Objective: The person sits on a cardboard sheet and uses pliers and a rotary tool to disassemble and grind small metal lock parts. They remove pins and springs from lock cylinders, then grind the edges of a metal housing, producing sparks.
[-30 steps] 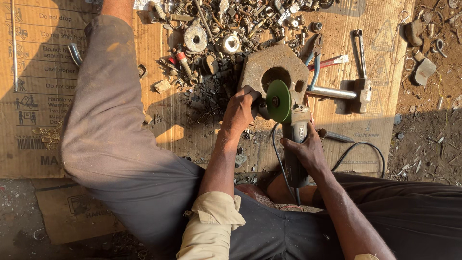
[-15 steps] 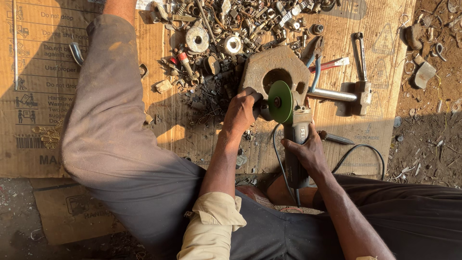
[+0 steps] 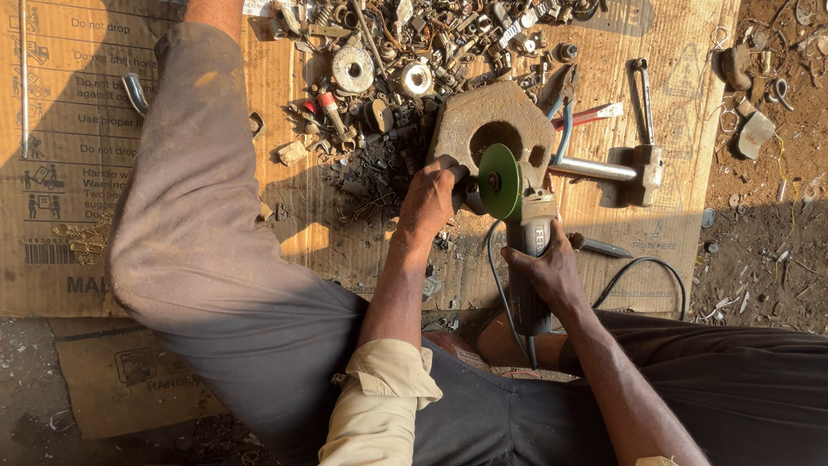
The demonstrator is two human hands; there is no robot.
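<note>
My right hand (image 3: 545, 269) grips the dark body of an angle grinder (image 3: 528, 250) that points away from me, its green disc (image 3: 499, 180) standing on edge. My left hand (image 3: 430, 198) is closed around a small part held against the left face of the disc; the part itself is hidden by my fingers. Just behind the disc lies a thick rusty metal block (image 3: 470, 116) with a round hole. The grinder's black cable (image 3: 642, 269) loops off to the right.
A heap of scrap bolts, washers and rings (image 3: 405, 52) covers the far part of the flattened cardboard (image 3: 69, 173). A hammer (image 3: 617, 168) lies right of the block. My bent left leg (image 3: 198, 224) fills the left side. Bare dirt (image 3: 768, 242) lies to the right.
The hands and grinder stay almost where they were; the disc has edged very slightly to the right against the block.
</note>
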